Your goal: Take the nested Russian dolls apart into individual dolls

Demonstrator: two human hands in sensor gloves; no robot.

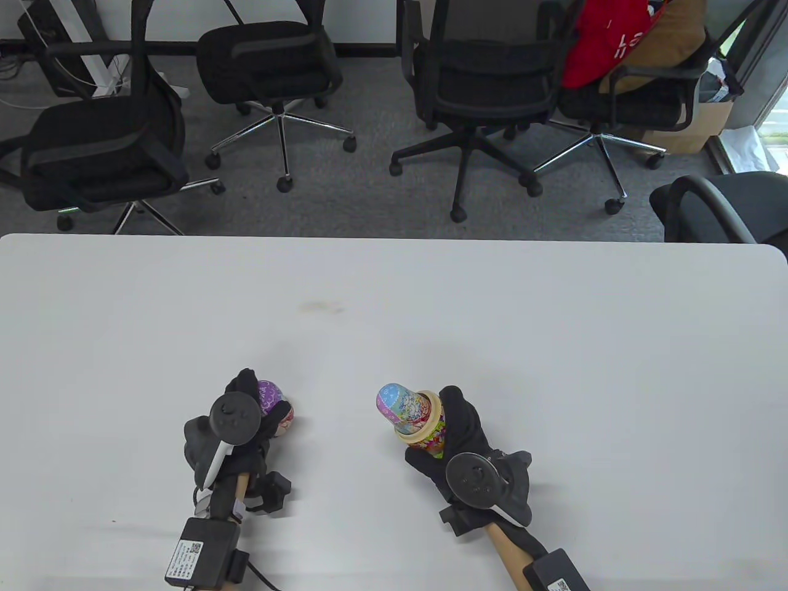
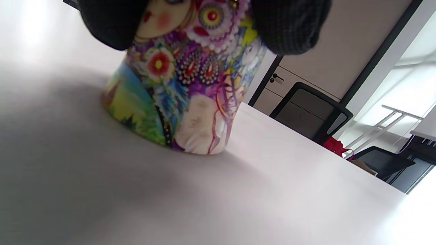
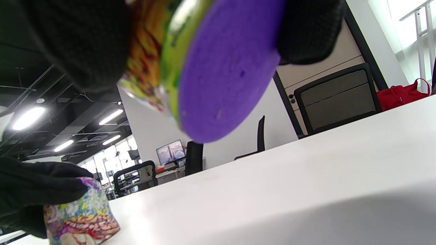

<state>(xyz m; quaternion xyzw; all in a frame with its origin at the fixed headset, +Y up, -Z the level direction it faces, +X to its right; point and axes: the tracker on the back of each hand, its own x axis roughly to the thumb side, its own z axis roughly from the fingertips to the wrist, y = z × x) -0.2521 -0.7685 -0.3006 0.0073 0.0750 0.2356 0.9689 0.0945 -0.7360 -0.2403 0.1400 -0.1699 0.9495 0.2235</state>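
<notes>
Gripping a painted doll top [image 1: 275, 406] from above, left hand [image 1: 237, 425] is pressing it onto the white table [image 1: 554, 345], lower left of centre; right hand [image 1: 458, 440] is holding a doll base [image 1: 425, 431] off the surface, tilted, a smaller doll [image 1: 400, 406] sticking out; office chairs [image 1: 480, 80] are standing along the upper frame

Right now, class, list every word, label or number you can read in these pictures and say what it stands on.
None can be read.
White print on the red bag: too partial.
Sticker with a code on the left wrist box: too small.
Dolls: pictures only.
</notes>
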